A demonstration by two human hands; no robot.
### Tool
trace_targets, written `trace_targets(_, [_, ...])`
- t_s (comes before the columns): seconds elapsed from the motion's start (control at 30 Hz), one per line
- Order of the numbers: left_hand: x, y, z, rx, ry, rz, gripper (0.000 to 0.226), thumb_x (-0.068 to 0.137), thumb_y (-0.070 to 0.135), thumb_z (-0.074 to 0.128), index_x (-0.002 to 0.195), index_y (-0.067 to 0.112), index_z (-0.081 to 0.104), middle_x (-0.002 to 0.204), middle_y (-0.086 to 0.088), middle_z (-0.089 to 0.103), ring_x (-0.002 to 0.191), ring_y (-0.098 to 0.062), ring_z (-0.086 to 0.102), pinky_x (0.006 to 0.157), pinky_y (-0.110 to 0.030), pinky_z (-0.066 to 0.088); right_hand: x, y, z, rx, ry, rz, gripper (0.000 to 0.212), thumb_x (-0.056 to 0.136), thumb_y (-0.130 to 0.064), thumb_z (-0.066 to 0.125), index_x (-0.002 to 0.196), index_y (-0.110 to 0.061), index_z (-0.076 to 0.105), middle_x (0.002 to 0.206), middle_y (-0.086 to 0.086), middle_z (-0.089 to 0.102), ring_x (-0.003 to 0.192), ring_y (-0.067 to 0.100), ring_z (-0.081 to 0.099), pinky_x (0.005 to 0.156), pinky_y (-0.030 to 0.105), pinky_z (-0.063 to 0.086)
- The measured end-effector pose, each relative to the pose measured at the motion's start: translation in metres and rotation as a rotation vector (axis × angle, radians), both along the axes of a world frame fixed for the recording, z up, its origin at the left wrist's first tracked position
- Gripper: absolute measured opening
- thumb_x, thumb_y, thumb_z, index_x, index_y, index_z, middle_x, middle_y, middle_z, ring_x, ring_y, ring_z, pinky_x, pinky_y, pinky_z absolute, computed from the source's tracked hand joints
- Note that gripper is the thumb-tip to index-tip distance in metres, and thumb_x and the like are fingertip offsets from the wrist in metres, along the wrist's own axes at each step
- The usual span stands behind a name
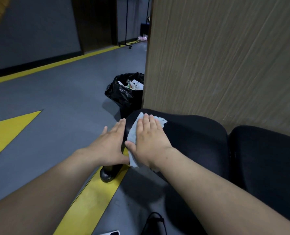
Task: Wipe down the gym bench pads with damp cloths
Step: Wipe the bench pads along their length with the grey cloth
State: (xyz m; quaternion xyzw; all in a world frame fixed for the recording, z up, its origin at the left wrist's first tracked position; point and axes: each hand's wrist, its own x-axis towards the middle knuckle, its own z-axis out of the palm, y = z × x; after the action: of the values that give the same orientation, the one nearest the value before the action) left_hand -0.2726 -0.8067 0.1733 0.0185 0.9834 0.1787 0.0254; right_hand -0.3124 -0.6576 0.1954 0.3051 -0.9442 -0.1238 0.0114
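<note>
A black bench pad (193, 134) runs along a wooden wall, with a second black pad (266, 158) to its right. A light blue cloth (134, 133) lies draped over the first pad's left end. My right hand (149, 139) presses flat on the cloth, fingers straight and together. My left hand (110, 143) rests with straight fingers against the pad's left side, beside the cloth. Part of the cloth is hidden under my right hand.
A bin lined with a black bag (125, 92), holding rubbish, stands on the grey floor just beyond the pad's end. The wooden wall (225, 56) rises behind the pads. The bench's black foot (107, 173) sits on a yellow floor stripe (90, 204). A dark bag strap (155, 223) lies below.
</note>
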Motion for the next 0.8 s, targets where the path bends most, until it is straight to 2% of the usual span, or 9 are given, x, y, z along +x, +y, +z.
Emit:
trace_targets(0.07, [0.002, 0.000, -0.001, -0.003, 0.002, -0.002, 0.134, 0.066, 0.051, 0.077, 0.155, 0.014, -0.016, 0.166, -0.002, -0.006, 0.152, -0.012, -0.003, 0.124, -0.042, -0.001, 0.000, 0.008, 0.002, -0.010, -0.021, 0.025, 0.086, 0.099, -0.061, 0.012, 0.153, 0.003, -0.008, 0.161, 0.026, -0.010, 0.150, 0.036, -0.011, 0.122, 0.048, -0.001])
trace_targets(0.2, [0.004, 0.002, 0.002, -0.020, 0.014, -0.003, 0.147, 0.055, 0.075, 0.074, 0.155, 0.017, -0.015, 0.165, 0.001, -0.015, 0.152, -0.011, -0.005, 0.123, -0.045, -0.004, 0.008, 0.038, 0.009, -0.033, -0.088, 0.049, 0.087, 0.099, -0.062, 0.017, 0.154, -0.001, -0.009, 0.162, 0.021, -0.014, 0.150, 0.030, -0.015, 0.123, 0.042, -0.005])
trace_targets(0.33, [0.003, 0.013, 0.007, -0.069, 0.061, -0.063, 0.153, 0.048, 0.093, 0.061, 0.155, 0.018, -0.017, 0.163, 0.004, -0.023, 0.149, -0.008, -0.017, 0.121, -0.046, -0.012, 0.023, 0.089, 0.016, -0.057, -0.149, 0.047, 0.093, 0.090, -0.071, 0.008, 0.154, -0.005, -0.012, 0.161, 0.015, -0.020, 0.149, 0.024, -0.021, 0.122, 0.038, -0.008])
trace_targets(0.47, [0.002, 0.021, 0.008, -0.136, 0.063, -0.089, 0.151, 0.049, 0.098, 0.052, 0.155, 0.015, -0.019, 0.162, 0.001, -0.024, 0.148, -0.012, -0.024, 0.121, -0.047, -0.011, 0.040, 0.152, 0.025, -0.063, -0.218, 0.011, 0.090, 0.090, -0.073, 0.008, 0.152, -0.015, -0.021, 0.158, 0.002, -0.032, 0.143, 0.010, -0.033, 0.120, 0.029, -0.014])
trace_targets(0.6, [0.003, 0.021, 0.006, -0.170, 0.072, -0.082, 0.149, 0.052, 0.098, 0.049, 0.155, 0.013, -0.018, 0.161, -0.002, -0.027, 0.147, -0.014, -0.026, 0.121, -0.042, -0.012, 0.048, 0.183, 0.034, 0.012, -0.285, -0.016, 0.086, 0.088, -0.072, 0.004, 0.148, -0.021, -0.030, 0.152, -0.008, -0.042, 0.133, -0.002, -0.043, 0.110, 0.018, -0.025])
trace_targets(0.8, [0.005, 0.022, 0.002, -0.149, 0.064, -0.077, 0.149, 0.052, 0.100, 0.045, 0.153, 0.014, -0.022, 0.159, 0.000, -0.033, 0.145, -0.013, -0.031, 0.123, -0.040, -0.007, 0.024, 0.148, 0.027, -0.048, -0.278, 0.016, 0.086, 0.091, -0.070, 0.009, 0.151, -0.017, -0.024, 0.156, -0.002, -0.037, 0.142, 0.010, -0.035, 0.118, 0.029, -0.016])
